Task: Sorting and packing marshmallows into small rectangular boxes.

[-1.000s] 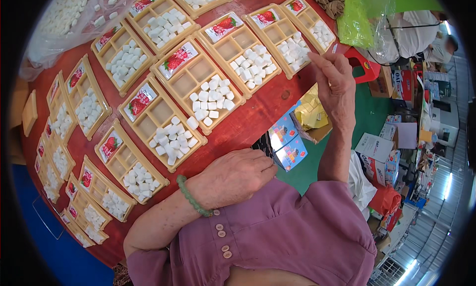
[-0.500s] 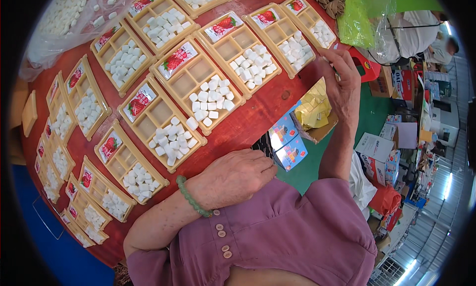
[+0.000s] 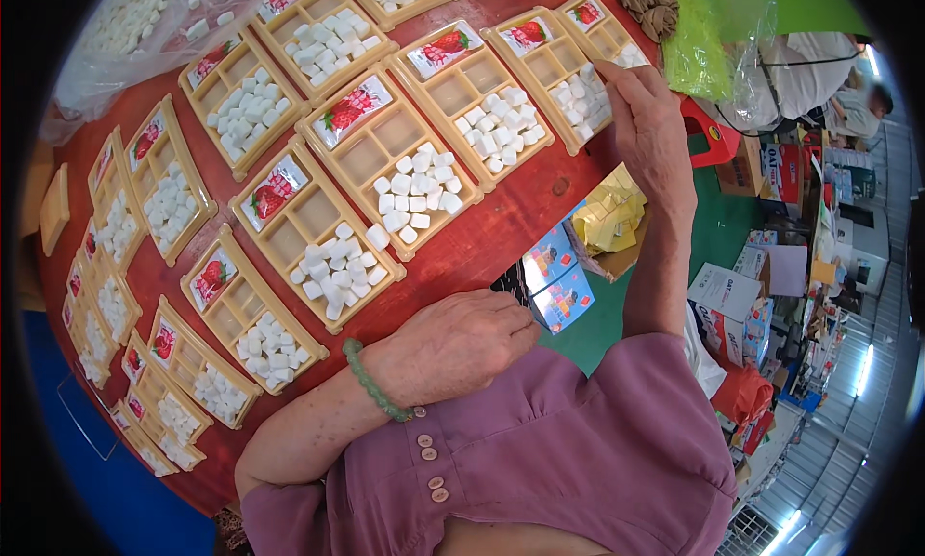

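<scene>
My right hand (image 3: 652,122) reaches to the right end of the table. Its bent fingertips lie at the edges of two beige compartment trays, the nearer tray (image 3: 570,144) and the farther tray (image 3: 564,12); what they pinch, if anything, is hidden. White marshmallows (image 3: 583,98) fill the large compartment of the nearer one. My left hand (image 3: 462,339), with a green bead bracelet (image 3: 371,383) at its wrist, rests by the front table edge with its fingers curled under and its palm hidden. Strawberry-printed packets (image 3: 448,50) sit in the trays.
Several more marshmallow trays (image 3: 279,339) stand in rows across the red table (image 3: 501,224). A clear bag of marshmallows (image 3: 125,36) lies at the far left. Below the right edge are an open carton with yellow pieces (image 3: 612,219) and blue printed boxes (image 3: 559,291).
My right hand has moved slightly farther away and left, so its fingertips now overlap the trays at the right end. My left hand stays put.
</scene>
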